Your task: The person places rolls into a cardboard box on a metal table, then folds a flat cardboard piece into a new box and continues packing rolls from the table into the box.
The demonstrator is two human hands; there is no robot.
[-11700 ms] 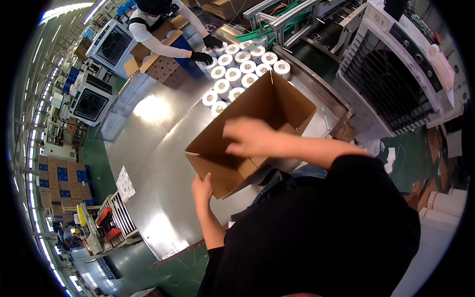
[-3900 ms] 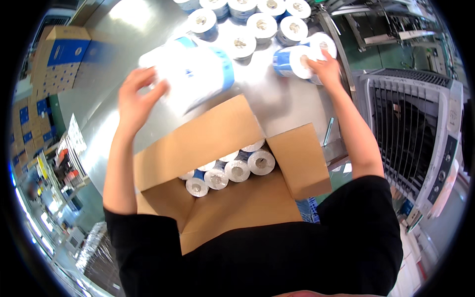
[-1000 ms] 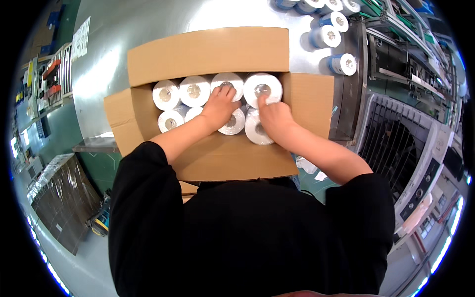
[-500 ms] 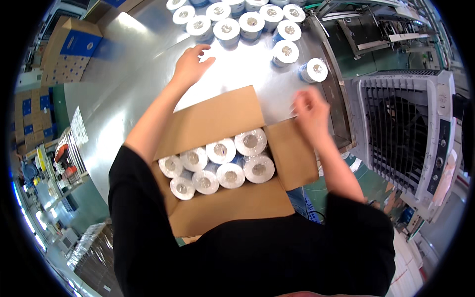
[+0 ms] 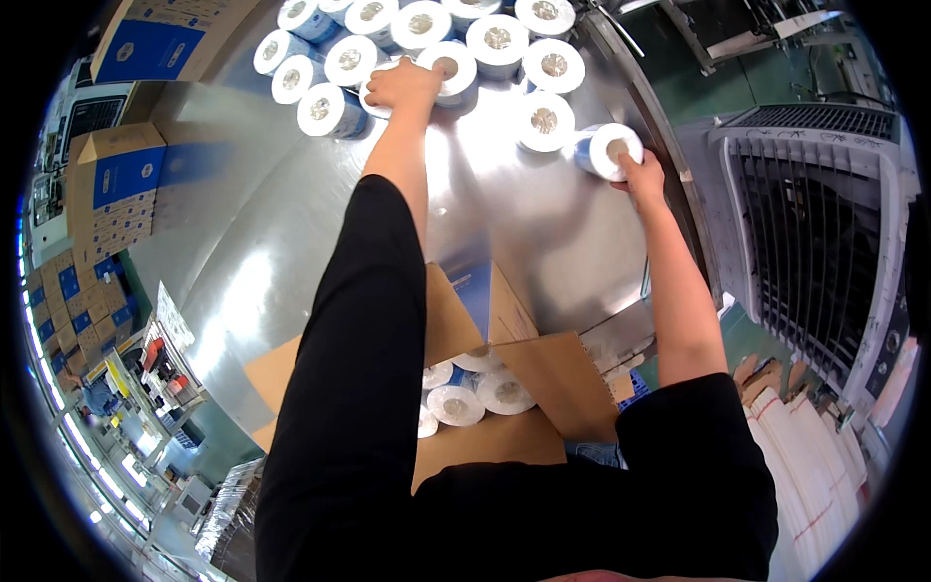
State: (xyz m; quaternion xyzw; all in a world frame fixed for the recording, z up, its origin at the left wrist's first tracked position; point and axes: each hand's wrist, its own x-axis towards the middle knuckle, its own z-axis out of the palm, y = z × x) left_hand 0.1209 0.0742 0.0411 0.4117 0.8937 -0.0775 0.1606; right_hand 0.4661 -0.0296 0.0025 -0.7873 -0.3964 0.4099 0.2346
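Observation:
Near the table's right edge, my right hand grips a white roll with a blue label, the thumb at its end face. The roll is tilted. My left hand reaches into the group of standing rolls at the far side. Its fingers curl over one roll, largely hidden under the hand, while the thumb lies by the neighbouring roll. Close to my body stands an open cardboard box with several white rolls packed upright inside. My left arm covers much of it.
The metal table carries several more rolls at its far side. Cardboard boxes with blue panels stand at the left. Beyond the table's right edge is a large grey air cooler with a slatted front.
Both hands have moved forward from around the box to the rolls. The right hand has taken hold of the rightmost roll, and the left has reached into the group. The view has shifted.

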